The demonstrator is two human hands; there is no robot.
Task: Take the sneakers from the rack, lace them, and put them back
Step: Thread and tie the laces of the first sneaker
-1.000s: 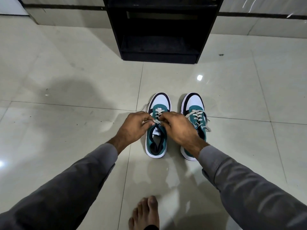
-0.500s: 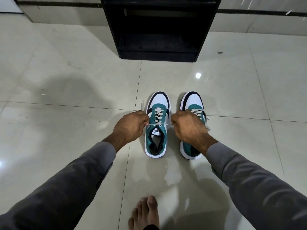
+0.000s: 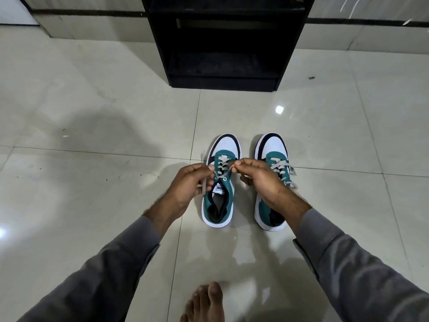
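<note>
Teal left sneaker [image 3: 218, 194] sits toes-far, so both hands' grips, left [image 3: 192, 182] and right [image 3: 257, 175], pinch its lace [image 3: 224, 174] ends for tying.

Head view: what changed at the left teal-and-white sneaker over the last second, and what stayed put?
The hands, bunched over the laces, pulled apart, drawing the grey lace taut. Now the right hand has risen, holding its lace end slanted up from the top eyelets, while the left hand keeps the other end. The left teal-and-white sneaker, the right sneaker and the black shoe rack stayed put.
</note>
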